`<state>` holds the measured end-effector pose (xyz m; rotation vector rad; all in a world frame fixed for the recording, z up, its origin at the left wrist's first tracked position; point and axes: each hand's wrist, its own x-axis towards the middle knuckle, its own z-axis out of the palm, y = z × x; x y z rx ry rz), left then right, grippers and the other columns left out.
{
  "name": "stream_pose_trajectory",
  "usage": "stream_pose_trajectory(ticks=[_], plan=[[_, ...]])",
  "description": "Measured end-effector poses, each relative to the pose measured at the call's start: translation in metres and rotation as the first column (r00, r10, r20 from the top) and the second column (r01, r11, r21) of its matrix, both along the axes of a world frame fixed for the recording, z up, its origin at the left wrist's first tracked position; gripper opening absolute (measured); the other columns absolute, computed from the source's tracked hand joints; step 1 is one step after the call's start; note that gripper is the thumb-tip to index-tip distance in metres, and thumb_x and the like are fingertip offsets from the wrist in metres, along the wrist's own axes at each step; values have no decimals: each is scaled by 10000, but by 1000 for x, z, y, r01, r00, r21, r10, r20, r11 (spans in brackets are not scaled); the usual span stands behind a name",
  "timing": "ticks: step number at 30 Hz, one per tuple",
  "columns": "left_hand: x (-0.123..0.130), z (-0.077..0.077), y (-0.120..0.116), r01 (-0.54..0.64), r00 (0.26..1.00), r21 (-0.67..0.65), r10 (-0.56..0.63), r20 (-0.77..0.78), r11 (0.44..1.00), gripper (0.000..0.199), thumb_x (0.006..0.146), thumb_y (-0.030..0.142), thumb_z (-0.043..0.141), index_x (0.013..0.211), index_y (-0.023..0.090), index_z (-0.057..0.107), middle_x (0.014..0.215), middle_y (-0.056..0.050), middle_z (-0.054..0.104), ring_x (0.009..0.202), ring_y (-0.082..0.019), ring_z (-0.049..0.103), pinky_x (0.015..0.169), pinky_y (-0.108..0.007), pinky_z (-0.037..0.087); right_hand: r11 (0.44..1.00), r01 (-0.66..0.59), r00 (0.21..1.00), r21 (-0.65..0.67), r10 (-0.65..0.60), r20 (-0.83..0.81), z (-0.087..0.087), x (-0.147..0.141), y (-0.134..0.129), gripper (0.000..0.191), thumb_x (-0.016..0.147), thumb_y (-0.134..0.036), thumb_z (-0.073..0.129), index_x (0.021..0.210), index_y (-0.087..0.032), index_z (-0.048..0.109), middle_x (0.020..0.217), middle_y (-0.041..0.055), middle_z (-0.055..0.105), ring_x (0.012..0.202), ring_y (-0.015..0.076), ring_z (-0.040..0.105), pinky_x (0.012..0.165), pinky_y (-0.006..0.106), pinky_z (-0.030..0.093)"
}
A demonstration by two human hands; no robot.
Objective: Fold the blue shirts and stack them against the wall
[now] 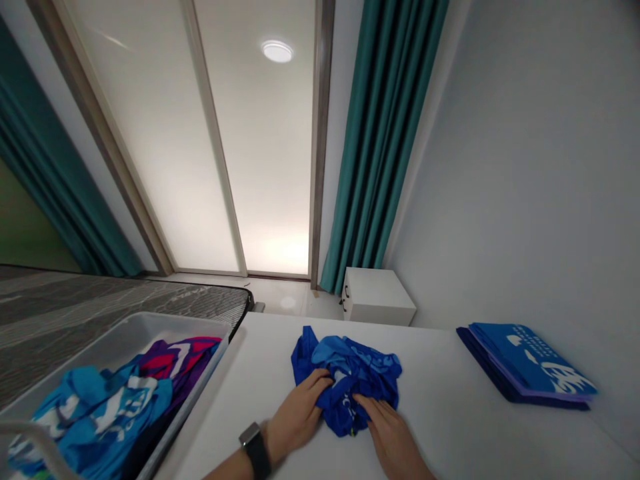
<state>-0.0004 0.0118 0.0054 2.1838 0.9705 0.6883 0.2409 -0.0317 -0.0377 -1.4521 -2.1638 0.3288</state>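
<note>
A crumpled blue shirt [367, 367] with lighter blue patches and white marks lies bunched on the white table [240, 413]. My left hand [300, 410], with a black-strapped watch on its wrist, has its fingers closed on the left side of the cloth. On the near right side, my right hand [387, 427] grips the same shirt, its fingertips partly sunk in the folds. How the garment's sleeves and collar lie cannot be made out in the bundle.
A stack of folded clothes [530, 363], blue on top, sits at the table's right. On the left stands a plastic bin [150, 320] of loose blue and purple-red garments. Beyond are a mattress [210, 303], a white cabinet [377, 293], teal curtains [385, 133] and frosted sliding doors [270, 167].
</note>
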Motion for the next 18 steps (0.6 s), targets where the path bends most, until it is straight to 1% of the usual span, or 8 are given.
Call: stream_pose_trajectory(ticks=[4, 5, 8, 10, 11, 13, 16, 18], plan=[[2, -19, 35, 36, 989, 99, -21, -146, 994, 475, 914, 175, 352, 1382, 151, 432, 1478, -123, 406, 1371, -211, 359, 1163, -420, 279, 1000, 14, 998, 10, -15, 60, -7, 12, 29, 557, 843, -63, 327, 1336, -186, 556, 1207, 98, 669, 1084, 215, 635, 964, 370, 495], [3, -22, 47, 21, 989, 118, -4, -145, 993, 483, 917, 171, 341, 1392, 141, 421, 1495, -124, 385, 1385, -206, 339, 1170, -419, 270, 1000, 18, 997, 14, -19, 71, -8, 14, 39, 567, 842, -63, 326, 1362, -166, 527, 1224, 111, 658, 1103, 220, 623, 974, 378, 485], [9, -20, 86, -110, 988, 146, 125, -96, 983, 509, 886, 123, 353, 1389, 111, 424, 1491, -135, 390, 1380, -199, 353, 1178, -409, 260, 999, 47, 997, -3, -47, 61, -4, 14, 77, 560, 862, -80, 334, 1400, -143, 476, 1229, 143, 648, 1131, 227, 604, 976, 376, 467], [13, -14, 110, -207, 974, 167, 219, -52, 964, 504, 856, 100, 384, 1354, 90, 462, 1450, -153, 440, 1348, -213, 404, 1157, -407, 303, 993, 100, 995, -65, -100, 8, 4, 13, 103, 539, 869, -113, 370, 1396, -143, 479, 1086, 140, 705, 1011, 228, 657, 892, 357, 505], [14, -9, 120, -277, 958, 184, 285, -18, 943, 478, 858, 103, 389, 1324, 88, 491, 1408, -154, 485, 1311, -215, 449, 1138, -400, 335, 990, 120, 991, -79, -124, -54, 10, 13, 115, 520, 870, -129, 383, 1378, -121, 496, 1075, 151, 707, 981, 234, 668, 878, 361, 508], [16, 3, 140, -348, 936, 204, 352, 15, 915, 423, 890, 128, 362, 1275, 62, 523, 1323, -178, 545, 1253, -234, 501, 1112, -417, 365, 984, 169, 955, -53, -177, -237, 23, 14, 139, 466, 874, -146, 386, 1302, -92, 561, 1128, 171, 688, 1017, 245, 659, 907, 378, 492], [15, 26, 162, -418, 907, 220, 418, 47, 881, 372, 930, 160, 305, 1135, 82, 606, 1122, -166, 639, 1121, -252, 586, 1037, -454, 433, 978, 210, 930, -10, -203, -306, 46, 19, 170, 426, 905, -170, 328, 1218, -104, 610, 1147, 154, 683, 1087, 232, 627, 966, 386, 457], [14, 42, 172, -435, 899, 249, 432, 70, 865, 363, 941, 184, 320, 1149, 93, 604, 1189, -163, 612, 1175, -257, 555, 1064, -449, 408, 972, 234, 915, 24, -212, -342, 64, 21, 187, 424, 927, -195, 302, 1224, -136, 599, 1203, 129, 660, 1130, 215, 602, 1003, 381, 430]])
